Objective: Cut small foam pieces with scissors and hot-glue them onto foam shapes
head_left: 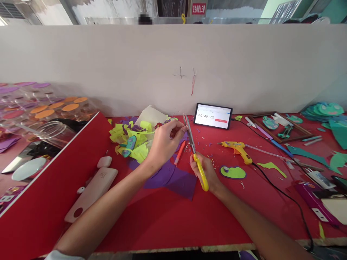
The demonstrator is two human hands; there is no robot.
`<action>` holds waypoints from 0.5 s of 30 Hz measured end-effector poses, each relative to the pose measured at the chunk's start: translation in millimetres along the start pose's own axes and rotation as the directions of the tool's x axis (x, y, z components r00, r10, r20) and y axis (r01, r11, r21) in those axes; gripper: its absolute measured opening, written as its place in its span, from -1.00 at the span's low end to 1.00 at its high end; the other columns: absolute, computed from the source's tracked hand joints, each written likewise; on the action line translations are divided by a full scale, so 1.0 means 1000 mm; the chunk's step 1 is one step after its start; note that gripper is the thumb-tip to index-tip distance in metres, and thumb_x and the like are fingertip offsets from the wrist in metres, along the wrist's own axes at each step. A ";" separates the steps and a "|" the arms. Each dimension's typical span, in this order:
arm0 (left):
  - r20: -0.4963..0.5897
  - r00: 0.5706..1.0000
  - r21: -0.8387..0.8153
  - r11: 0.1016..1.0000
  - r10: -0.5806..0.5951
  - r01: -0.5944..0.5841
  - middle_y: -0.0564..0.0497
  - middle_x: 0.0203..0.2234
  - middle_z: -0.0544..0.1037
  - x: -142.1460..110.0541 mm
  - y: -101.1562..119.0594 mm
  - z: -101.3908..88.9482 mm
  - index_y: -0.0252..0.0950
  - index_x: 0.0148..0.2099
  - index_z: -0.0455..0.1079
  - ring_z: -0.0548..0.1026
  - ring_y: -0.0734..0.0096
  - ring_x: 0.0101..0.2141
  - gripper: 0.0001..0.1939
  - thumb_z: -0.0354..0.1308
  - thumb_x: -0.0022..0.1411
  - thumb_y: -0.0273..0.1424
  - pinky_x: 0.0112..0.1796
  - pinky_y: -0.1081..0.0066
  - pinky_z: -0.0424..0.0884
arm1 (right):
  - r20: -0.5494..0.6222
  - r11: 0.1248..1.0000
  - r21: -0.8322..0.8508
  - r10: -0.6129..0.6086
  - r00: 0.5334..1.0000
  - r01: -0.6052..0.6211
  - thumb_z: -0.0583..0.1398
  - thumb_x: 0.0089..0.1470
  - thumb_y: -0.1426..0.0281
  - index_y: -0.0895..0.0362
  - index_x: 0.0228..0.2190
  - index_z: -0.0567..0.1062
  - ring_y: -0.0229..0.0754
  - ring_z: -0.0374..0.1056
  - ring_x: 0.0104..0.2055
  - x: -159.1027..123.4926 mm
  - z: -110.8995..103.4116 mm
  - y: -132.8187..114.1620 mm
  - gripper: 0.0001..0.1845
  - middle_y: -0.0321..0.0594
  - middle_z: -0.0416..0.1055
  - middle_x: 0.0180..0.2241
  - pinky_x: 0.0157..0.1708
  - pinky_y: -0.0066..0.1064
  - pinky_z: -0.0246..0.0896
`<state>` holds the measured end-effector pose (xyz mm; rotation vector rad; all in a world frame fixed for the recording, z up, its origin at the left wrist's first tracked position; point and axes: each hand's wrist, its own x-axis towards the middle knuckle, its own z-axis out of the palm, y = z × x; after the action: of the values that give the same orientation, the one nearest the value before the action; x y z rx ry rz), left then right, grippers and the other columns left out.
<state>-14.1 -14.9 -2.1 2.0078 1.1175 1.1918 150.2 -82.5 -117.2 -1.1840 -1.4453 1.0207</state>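
My right hand (206,169) is closed on the yellow handle of a pair of scissors (199,164). The blades point up and away, slightly parted. My left hand (168,139) is raised beside the blade tips, thumb and forefinger pinched together; whatever they hold is too small to name. Below the hands, a purple sheet (173,180) lies on the red table (217,220). An orange-red pen (180,153) rests between the hands. To the right lies a lime-green cut-out with a purple edge (232,172).
Yellow and purple scraps (135,137) are heaped at left. A yellow glue gun (235,148) with a black cord lies at right. A tablet (213,116) leans at the back wall. A white phone-like slab (92,195) lies near the left divider (62,180).
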 end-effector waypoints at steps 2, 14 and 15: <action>0.000 1.000 -0.001 1.000 0.005 -0.005 0.08 -0.53 0.40 0.000 -0.001 0.000 -0.30 -0.30 0.40 0.29 0.52 -0.50 -0.79 0.11 0.38 -0.31 -0.42 0.47 0.24 | -0.003 1.000 -0.011 -0.003 1.000 0.003 0.19 0.16 -0.05 0.06 -0.43 0.32 -0.32 0.07 -0.61 0.000 0.000 -0.001 -0.56 -0.44 0.17 -0.60 -0.62 -0.46 -0.01; 0.061 0.998 -0.033 0.999 -0.003 0.005 0.08 -0.50 0.42 0.002 0.000 -0.004 -0.31 -0.30 0.41 0.30 0.52 -0.48 -0.76 0.12 0.39 -0.28 -0.39 0.46 0.24 | -0.014 0.999 -0.036 0.008 1.000 -0.008 0.16 0.18 -0.02 0.05 -0.45 0.27 -0.32 0.05 -0.62 0.002 -0.002 -0.007 -0.58 -0.44 0.13 -0.63 -0.62 -0.44 -0.03; 0.055 0.998 -0.039 0.999 -0.008 0.010 0.08 -0.50 0.42 0.002 0.000 -0.004 -0.31 -0.30 0.41 0.29 0.53 -0.48 -0.76 0.13 0.39 -0.28 -0.40 0.47 0.24 | -0.011 0.999 -0.039 0.007 1.000 -0.008 0.16 0.18 -0.03 0.05 -0.45 0.27 -0.32 0.05 -0.62 0.002 -0.002 -0.007 -0.57 -0.44 0.13 -0.62 -0.62 -0.44 -0.03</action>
<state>-16.8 -13.0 0.3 1.9917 1.0674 1.1388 150.8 -81.9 -109.5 -1.2224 -1.4590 0.9935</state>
